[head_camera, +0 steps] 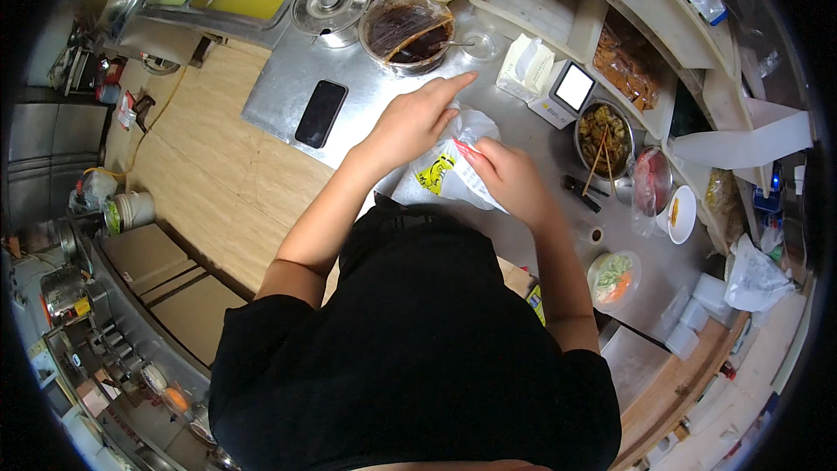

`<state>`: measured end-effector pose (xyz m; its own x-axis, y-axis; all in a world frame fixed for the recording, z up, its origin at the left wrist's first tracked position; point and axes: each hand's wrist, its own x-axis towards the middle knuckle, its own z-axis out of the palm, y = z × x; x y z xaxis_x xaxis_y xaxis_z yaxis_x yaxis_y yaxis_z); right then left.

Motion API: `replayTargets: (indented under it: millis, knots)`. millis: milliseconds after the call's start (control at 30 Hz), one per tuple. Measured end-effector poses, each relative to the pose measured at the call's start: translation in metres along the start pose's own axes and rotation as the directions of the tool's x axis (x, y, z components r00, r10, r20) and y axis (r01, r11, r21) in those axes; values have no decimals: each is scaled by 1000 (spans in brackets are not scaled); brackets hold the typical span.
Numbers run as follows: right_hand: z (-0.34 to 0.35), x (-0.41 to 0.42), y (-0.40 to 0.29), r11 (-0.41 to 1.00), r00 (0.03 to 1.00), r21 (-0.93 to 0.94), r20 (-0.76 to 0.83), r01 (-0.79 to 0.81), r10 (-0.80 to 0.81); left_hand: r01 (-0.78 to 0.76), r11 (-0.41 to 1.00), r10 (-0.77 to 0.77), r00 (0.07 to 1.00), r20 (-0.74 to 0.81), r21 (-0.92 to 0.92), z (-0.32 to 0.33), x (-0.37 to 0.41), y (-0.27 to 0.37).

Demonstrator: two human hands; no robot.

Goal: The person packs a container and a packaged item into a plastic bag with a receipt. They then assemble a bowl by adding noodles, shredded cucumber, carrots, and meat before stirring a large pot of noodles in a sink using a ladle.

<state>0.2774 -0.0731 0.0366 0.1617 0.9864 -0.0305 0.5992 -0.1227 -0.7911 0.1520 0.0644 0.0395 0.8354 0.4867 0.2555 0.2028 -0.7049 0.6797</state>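
A white plastic bag (458, 167) with a yellow and black print lies in front of me on the stainless steel counter (288, 88). My right hand (507, 173) is closed on the bag's right side, where a red strip and a slip of white paper with writing show. Over the bag's upper left edge is my left hand (422, 118), its index finger pointing out to the upper right and its thumb near the plastic. Whether the left fingers pinch the bag cannot be told. What the bag contains is hidden.
A black smartphone (321, 114) lies left. Beyond my hands stand a bowl of dark sauce (407, 33), a lidded steel pot (332, 10), a tissue pack (525, 65) and a small device with a lit screen (562, 93). At right are a bowl with chopsticks (603, 137) and a vegetable tub (613, 280).
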Motion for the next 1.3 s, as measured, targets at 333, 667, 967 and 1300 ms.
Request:
replayTargets:
  millis: [333, 667, 967, 1300]
  knots:
    - [32, 27, 38, 972, 937, -220, -314, 87, -155, 140, 985, -118, 972, -201, 100, 34, -21, -1]
    - [-24, 21, 49, 825, 887, -357, 20, 438, -462, 96, 995, -95, 994, 44, -18, 45, -23, 25]
    - [-11, -116, 34, 887, 876, -401, -313, 228, -367, -174, 945, 180, 984, 2, 276, 29, -105, 99]
    - [204, -383, 26, -219, 916, 948, -134, 229, 377, -704, 619, 761, 647, 47, -349, 65, -231, 260]
